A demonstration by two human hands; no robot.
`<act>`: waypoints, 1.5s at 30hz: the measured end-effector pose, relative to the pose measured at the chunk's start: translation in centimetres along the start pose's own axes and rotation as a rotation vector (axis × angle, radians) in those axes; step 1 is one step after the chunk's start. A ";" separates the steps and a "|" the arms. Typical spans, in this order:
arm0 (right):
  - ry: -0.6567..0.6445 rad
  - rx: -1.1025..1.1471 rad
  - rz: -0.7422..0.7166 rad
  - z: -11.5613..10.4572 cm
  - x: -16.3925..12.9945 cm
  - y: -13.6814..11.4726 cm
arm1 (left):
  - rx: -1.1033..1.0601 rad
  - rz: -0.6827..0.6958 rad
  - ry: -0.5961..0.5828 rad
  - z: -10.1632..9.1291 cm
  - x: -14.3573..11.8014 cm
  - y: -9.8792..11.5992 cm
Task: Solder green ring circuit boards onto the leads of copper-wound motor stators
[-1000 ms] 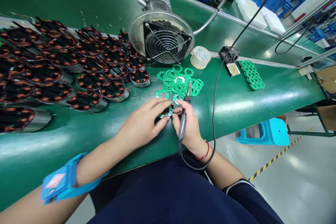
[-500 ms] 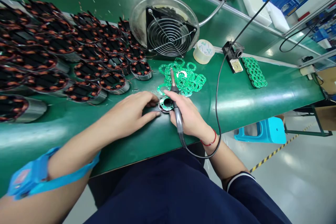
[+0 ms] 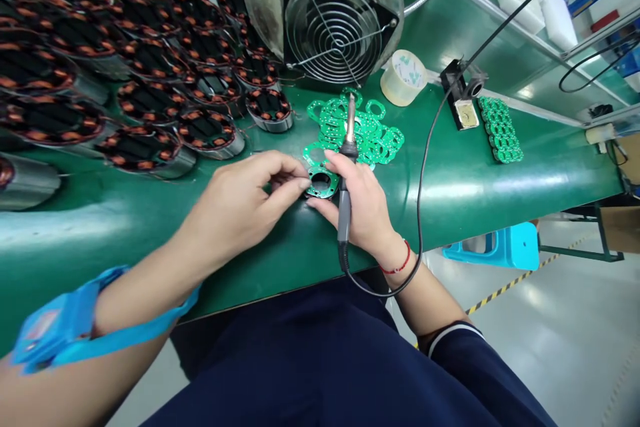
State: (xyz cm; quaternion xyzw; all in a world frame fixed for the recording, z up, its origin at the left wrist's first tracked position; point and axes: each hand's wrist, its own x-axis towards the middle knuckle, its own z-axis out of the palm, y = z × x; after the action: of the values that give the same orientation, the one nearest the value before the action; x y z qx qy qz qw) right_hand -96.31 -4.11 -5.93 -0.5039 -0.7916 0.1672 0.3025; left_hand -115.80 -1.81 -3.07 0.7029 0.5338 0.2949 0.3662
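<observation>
My right hand (image 3: 367, 207) is wrapped round a soldering iron (image 3: 345, 213), its metal tip pointing up and away over a loose pile of green ring-shaped circuit boards (image 3: 345, 123). The thumb of that hand reaches toward the lower edge of a single green ring-shaped circuit board (image 3: 313, 175) in front of me. At this board's left edge, my left hand (image 3: 250, 200) has thumb and fingertips pinched together. A dark part shows beneath the board, mostly hidden. The iron's black cable loops down past my right wrist.
Rows of stators with copper windings (image 3: 150, 143) stand at the left. Behind the boards are a fume extractor fan (image 3: 340, 47), a tape roll (image 3: 403, 78) and an iron stand with sponge (image 3: 466, 113). Stacked green boards (image 3: 500, 130) lie farther right; a blue stool (image 3: 515, 247) stands beyond the bench edge.
My left thumb and fingertips have come together at the board's edge. The soldering iron stays in my right hand, its tip shifted slightly up and right in view. The camera view has shifted closer.
</observation>
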 end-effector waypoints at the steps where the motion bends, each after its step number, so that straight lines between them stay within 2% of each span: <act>1: 0.008 0.010 -0.005 -0.1 0.0 -0.1 | -0.036 -0.014 -0.004 0.3 0.0 0.1; 5: 0.064 0.064 -0.102 -0.7 -0.1 -0.8 | -0.141 -0.071 -0.035 1.1 0.6 0.0; 8: 0.041 0.045 -0.191 -0.9 -0.1 -1.5 | -0.189 -0.069 -0.084 1.0 0.9 0.0; 13: 0.100 -0.070 -0.162 -0.6 -0.2 -1.6 | -0.330 -0.165 -0.135 0.3 0.9 0.2; 16: 0.058 -0.038 -0.154 -0.6 -0.2 -1.4 | -0.370 -0.196 -0.122 0.1 0.9 0.1; 18: 0.066 -0.001 -0.175 -0.7 -0.3 -1.4 | -0.331 -0.206 -0.085 0.0 1.0 0.0; 20: 0.129 0.048 -0.170 -0.9 -0.5 -1.4 | -0.255 -0.214 -0.053 0.1 1.0 -0.1; 24: 0.335 0.101 -0.063 -1.1 -1.3 -1.3 | -0.148 -0.189 -0.024 0.4 1.0 -0.6; 27: 0.466 0.163 -0.084 -1.2 -1.6 -1.2 | -0.103 -0.145 -0.002 0.7 1.0 -0.9; 31: 0.446 0.249 -0.156 -1.2 -1.7 -1.0 | -0.056 -0.102 0.013 0.7 0.9 -0.9; 37: 0.377 0.270 -0.144 -0.9 -2.0 -0.4 | 0.025 -0.060 0.049 0.7 0.6 -0.6; 42: 0.397 0.263 -0.159 -0.9 -2.0 -0.4 | 0.103 -0.001 0.049 0.6 0.5 -0.3; 45: 0.471 0.250 -0.131 -0.9 -2.1 -0.3 | 0.128 0.039 0.047 0.5 0.5 -0.3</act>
State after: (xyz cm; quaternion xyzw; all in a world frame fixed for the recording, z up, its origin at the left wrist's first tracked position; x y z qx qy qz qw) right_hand -95.31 -6.11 -5.73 -0.4352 -0.7038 0.1217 0.5481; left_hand -115.46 -1.40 -3.59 0.7280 0.5461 0.2838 0.3019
